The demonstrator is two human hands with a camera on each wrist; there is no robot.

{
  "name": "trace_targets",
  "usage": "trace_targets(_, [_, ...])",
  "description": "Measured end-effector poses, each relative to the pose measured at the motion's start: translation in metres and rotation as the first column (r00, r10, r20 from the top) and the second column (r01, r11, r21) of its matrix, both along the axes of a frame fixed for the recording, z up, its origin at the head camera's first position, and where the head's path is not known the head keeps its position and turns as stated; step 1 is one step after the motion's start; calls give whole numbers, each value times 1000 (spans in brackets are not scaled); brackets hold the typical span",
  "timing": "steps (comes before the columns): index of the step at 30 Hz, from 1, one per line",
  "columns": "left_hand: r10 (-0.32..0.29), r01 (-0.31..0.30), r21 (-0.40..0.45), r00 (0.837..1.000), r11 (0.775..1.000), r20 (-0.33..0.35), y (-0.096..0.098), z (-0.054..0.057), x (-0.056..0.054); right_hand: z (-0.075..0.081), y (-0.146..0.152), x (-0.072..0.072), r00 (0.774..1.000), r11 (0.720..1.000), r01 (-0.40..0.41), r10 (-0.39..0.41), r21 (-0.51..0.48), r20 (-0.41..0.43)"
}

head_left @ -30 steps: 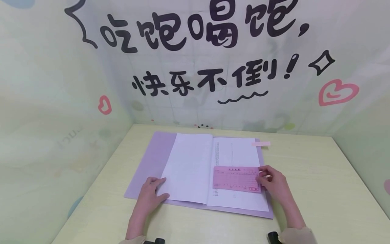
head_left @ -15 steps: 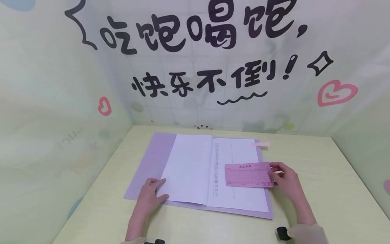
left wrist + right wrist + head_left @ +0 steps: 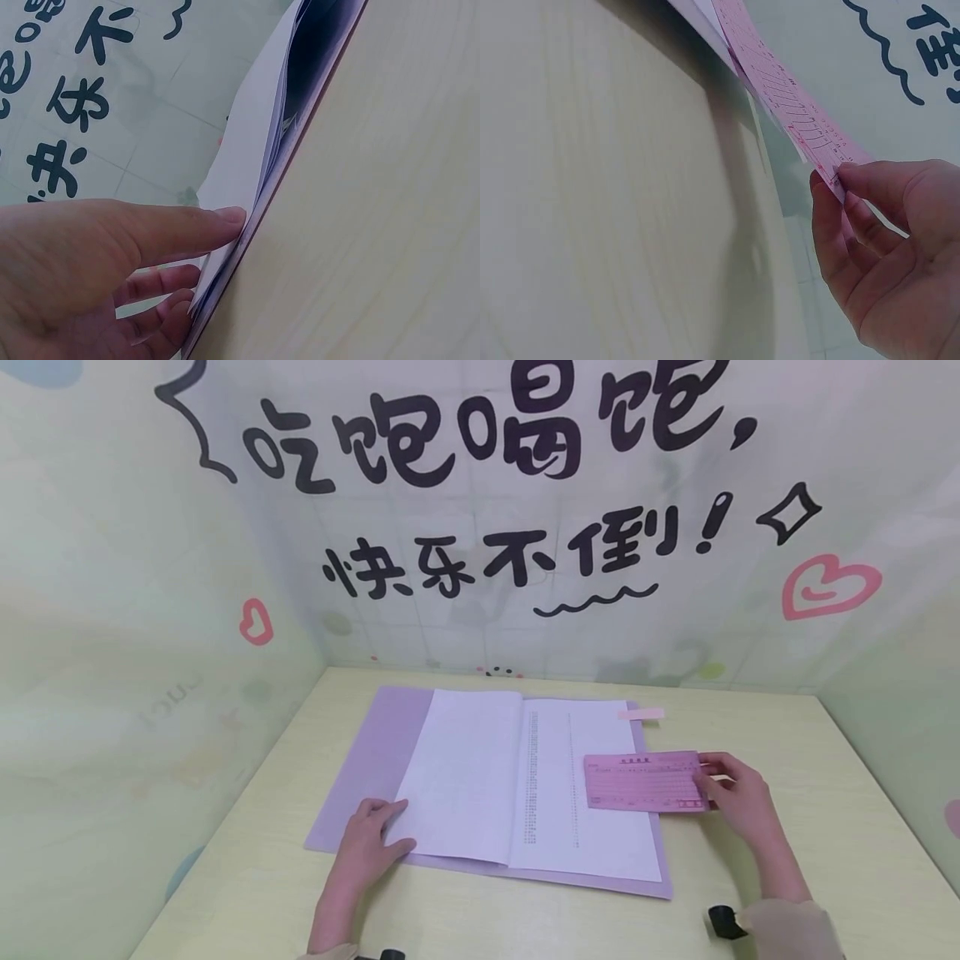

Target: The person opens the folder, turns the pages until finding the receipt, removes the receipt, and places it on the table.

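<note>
A purple-covered book point(image 3: 465, 777) lies open on the table, its left page blank and its right page printed with columns of small text. My left hand point(image 3: 367, 839) rests on the lower left corner of the left page; in the left wrist view, its thumb point(image 3: 225, 217) presses on the page edge. My right hand point(image 3: 738, 793) pinches a pink printed slip point(image 3: 637, 782) by its right end, between thumb and fingers. The slip overlaps the right page and extends past the cover's right edge. In the right wrist view, the slip point(image 3: 780, 90) is raised above the table.
A pale pink paper tab point(image 3: 641, 714) sticks out at the book's upper right corner. The light wood table point(image 3: 795, 760) is bounded by printed fabric walls point(image 3: 450, 635) at the back and both sides. Black wrist devices point(image 3: 726, 922) sit by the sleeves.
My right hand has moved right and slightly away from me with the pink slip, uncovering more of the printed page. My left hand has stayed in place.
</note>
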State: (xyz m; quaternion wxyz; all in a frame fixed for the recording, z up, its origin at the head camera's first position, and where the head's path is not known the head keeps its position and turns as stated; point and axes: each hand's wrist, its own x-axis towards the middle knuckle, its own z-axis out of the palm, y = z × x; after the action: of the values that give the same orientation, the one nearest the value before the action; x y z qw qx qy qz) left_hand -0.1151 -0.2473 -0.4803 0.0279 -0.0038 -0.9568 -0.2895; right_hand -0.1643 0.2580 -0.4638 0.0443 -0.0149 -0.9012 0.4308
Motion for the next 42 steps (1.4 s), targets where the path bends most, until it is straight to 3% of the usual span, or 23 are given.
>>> trace_targets(29, [-5,6,8,1000,1000,-14,-2,-1,0,-10,76,9,994,984,85,-95,159,61])
trace_targets(42, [-7,7,10,1000,1000,-13,-1,1,2,-17,91,8,987,969,98,-123,225,99])
